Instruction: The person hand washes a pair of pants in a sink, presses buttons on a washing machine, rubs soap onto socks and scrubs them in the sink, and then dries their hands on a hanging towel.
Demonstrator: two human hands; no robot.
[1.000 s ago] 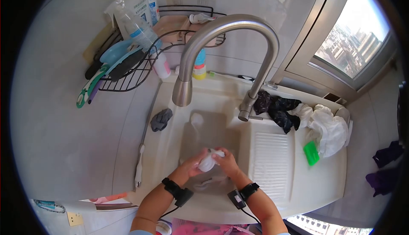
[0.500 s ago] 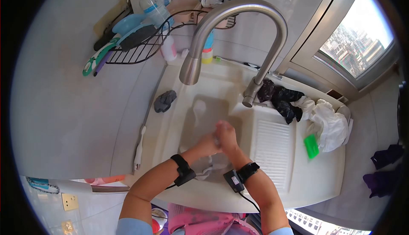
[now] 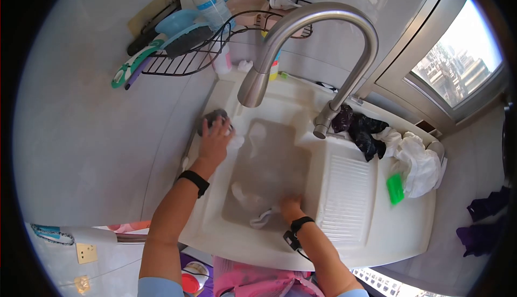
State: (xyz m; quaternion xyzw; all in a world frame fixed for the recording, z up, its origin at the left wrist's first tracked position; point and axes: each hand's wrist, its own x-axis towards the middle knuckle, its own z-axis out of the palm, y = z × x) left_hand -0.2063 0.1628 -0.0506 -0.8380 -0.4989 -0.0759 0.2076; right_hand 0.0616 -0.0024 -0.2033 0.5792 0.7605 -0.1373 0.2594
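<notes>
My left hand point(image 3: 216, 140) is over the sink's left ledge, fingers spread on a dark grey cloth point(image 3: 212, 118), with a white wet cloth point(image 3: 236, 142) beside its palm. Cloudy water fills the basin point(image 3: 269, 170). My right hand point(image 3: 292, 206) dips into the water at the basin's lower right, its fingertips hidden. Close to it lies a white sock-like cloth point(image 3: 260, 219). Two more pale cloths are in the water, one at the upper left point(image 3: 257, 138) and one at the lower left point(image 3: 240, 193).
A steel faucet point(image 3: 328, 11) arches over the basin. Right of the ribbed drainboard point(image 3: 347, 200) lie a green object point(image 3: 395, 189) and white cloths point(image 3: 421, 168); black cloths point(image 3: 368, 135) lie behind. A wire rack point(image 3: 177, 65) holds brushes and bottles.
My hands have parted. The left moved up and left to the grey cloth with white cloth beside it; the right moved down into the water. The view has shifted slightly.
</notes>
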